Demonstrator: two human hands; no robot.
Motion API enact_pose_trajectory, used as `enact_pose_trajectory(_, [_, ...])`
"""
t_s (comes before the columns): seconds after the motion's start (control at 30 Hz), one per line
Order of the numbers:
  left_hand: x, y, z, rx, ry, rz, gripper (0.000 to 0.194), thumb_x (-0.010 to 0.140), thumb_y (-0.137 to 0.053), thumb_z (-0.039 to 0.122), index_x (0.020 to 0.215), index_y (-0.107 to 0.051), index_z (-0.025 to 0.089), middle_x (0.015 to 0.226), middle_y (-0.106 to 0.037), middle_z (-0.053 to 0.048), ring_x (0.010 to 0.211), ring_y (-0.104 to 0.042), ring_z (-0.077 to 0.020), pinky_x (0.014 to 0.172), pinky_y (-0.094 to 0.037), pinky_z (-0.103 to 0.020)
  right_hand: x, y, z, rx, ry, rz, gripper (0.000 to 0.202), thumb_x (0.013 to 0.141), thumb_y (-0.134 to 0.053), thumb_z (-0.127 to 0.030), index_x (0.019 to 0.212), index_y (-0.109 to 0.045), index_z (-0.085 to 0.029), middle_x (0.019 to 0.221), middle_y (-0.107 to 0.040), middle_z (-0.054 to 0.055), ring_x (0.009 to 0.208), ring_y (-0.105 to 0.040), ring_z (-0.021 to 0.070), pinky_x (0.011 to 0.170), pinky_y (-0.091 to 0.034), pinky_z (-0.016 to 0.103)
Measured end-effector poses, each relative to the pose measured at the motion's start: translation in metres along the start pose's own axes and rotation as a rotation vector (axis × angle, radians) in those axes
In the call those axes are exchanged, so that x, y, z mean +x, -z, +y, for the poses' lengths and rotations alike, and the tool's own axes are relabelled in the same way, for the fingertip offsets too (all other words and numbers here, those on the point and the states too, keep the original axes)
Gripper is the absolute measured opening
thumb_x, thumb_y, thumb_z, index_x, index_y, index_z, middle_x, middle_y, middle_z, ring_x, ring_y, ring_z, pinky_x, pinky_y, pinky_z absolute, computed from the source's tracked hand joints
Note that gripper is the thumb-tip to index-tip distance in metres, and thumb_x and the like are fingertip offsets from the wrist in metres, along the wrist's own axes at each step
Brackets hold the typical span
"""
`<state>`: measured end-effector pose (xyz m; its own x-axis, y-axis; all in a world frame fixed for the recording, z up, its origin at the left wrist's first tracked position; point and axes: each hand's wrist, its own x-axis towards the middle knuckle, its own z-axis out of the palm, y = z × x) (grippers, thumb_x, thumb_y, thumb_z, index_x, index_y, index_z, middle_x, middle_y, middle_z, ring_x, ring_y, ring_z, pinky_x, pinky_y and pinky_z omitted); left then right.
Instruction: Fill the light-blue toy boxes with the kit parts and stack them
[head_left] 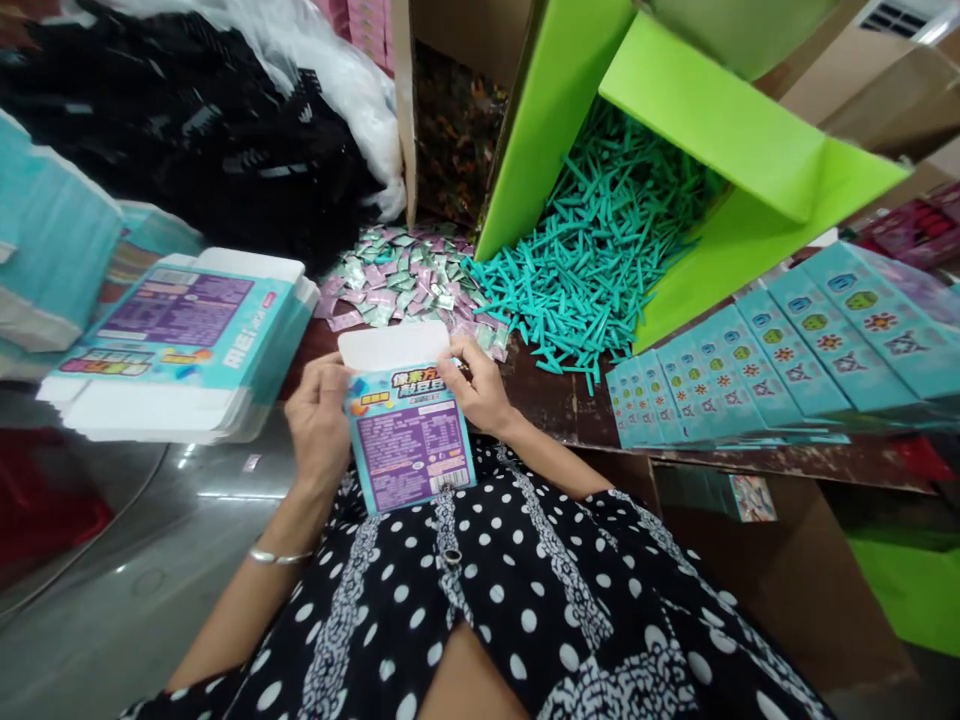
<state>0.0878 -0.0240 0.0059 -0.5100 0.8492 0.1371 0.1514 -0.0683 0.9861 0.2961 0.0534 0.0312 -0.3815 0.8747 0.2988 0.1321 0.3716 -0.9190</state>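
Note:
Between both hands, in front of my lap, is a teal and purple printed carton (pixel 411 450) with a white flap standing up at its top. My left hand (pixel 319 420) grips the carton's left edge near the top, fingers curled around it. On the opposite upper edge, my right hand (pixel 474 385) pinches the card by the flap's base. Small pink and green sachets (pixel 405 275) lie spread just beyond the carton. Right of them, a heap of teal plastic sticks (pixel 577 270) spills from a bright green box (pixel 757 120).
A stack of flat cartons (pixel 180 340) sits at the table's left edge. Filled cartons (pixel 772 340) stand in a row on the right. Behind are a pile of black pieces (pixel 187 130) in a white plastic bag (pixel 322 60) and a cardboard box (pixel 457 130) of small dark items.

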Motion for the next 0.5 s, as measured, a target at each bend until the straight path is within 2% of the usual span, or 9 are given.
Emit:
enact_pose_trajectory(0.1, [0.006,0.001,0.004,-0.070,-0.059,0.129,0.035,0.096,-0.074,0.052,0.100,-0.052,0.026,0.101,-0.065,-0.004,0.090,-0.064,-0.0186,0.087,-0.054,-0.035,0.003,-0.006,0.000,0.182,-0.050,0.091,0.050,0.090,-0.083,-0.067,0.105,-0.059,-0.026,0.122,-0.073,0.008,0.114,-0.069,0.0226,0.099,-0.058,0.037])
enact_pose_trajectory(0.2, [0.011,0.009,0.012,-0.167,-0.022,0.006,0.034,0.099,-0.070,0.054,0.095,-0.052,0.026,0.091,-0.070,-0.004,0.079,-0.066,-0.0178,0.076,-0.053,-0.034,0.009,-0.008,-0.003,0.284,-0.082,0.035,0.060,0.078,-0.093,-0.069,0.096,-0.055,-0.027,0.098,-0.071,0.001,0.097,-0.068,0.0193,0.098,-0.058,0.037])
enact_pose_trajectory(0.27, [0.016,0.017,0.020,-0.187,0.005,-0.127,0.033,0.097,-0.075,0.050,0.088,-0.057,0.024,0.087,-0.073,-0.005,0.077,-0.068,-0.0171,0.075,-0.053,-0.033,0.018,-0.002,-0.007,0.286,-0.082,-0.086,0.065,0.074,-0.096,-0.071,0.081,-0.050,-0.025,0.085,-0.064,-0.002,0.085,-0.062,0.0161,0.092,-0.056,0.035])
enact_pose_trajectory(0.33, [0.024,0.025,0.029,-0.134,0.043,-0.244,0.030,0.085,-0.089,0.042,0.086,-0.066,0.022,0.088,-0.074,-0.004,0.079,-0.069,-0.0165,0.075,-0.054,-0.031,0.028,0.008,-0.014,0.257,-0.078,-0.230,0.062,0.076,-0.096,-0.067,0.076,-0.053,-0.023,0.083,-0.064,-0.003,0.082,-0.059,0.0144,0.088,-0.055,0.033])
enact_pose_trajectory(0.37, [0.027,0.029,0.033,-0.102,0.067,-0.297,0.030,0.077,-0.094,0.040,0.088,-0.071,0.022,0.089,-0.076,-0.004,0.080,-0.069,-0.0168,0.074,-0.054,-0.031,0.034,0.014,-0.017,0.238,-0.078,-0.311,0.055,0.078,-0.096,-0.063,0.080,-0.060,-0.022,0.089,-0.069,-0.001,0.086,-0.062,0.0146,0.089,-0.055,0.032])
enact_pose_trajectory(0.43, [0.033,0.033,0.042,-0.061,0.098,-0.388,0.033,0.069,-0.097,0.040,0.093,-0.080,0.023,0.093,-0.079,-0.006,0.083,-0.071,-0.0194,0.073,-0.057,-0.032,0.046,0.024,-0.025,0.192,-0.083,-0.505,0.043,0.082,-0.095,-0.056,0.100,-0.077,-0.021,0.110,-0.080,0.004,0.102,-0.071,0.0176,0.099,-0.056,0.033])
enact_pose_trajectory(0.5, [0.036,0.034,0.048,-0.021,0.042,-0.423,0.030,0.071,-0.096,0.041,0.094,-0.086,0.025,0.096,-0.081,-0.007,0.087,-0.073,-0.0218,0.076,-0.059,-0.035,0.056,0.032,-0.031,0.136,-0.097,-0.690,0.047,0.087,-0.092,-0.053,0.122,-0.085,-0.024,0.131,-0.082,0.006,0.120,-0.074,0.0211,0.108,-0.056,0.034])
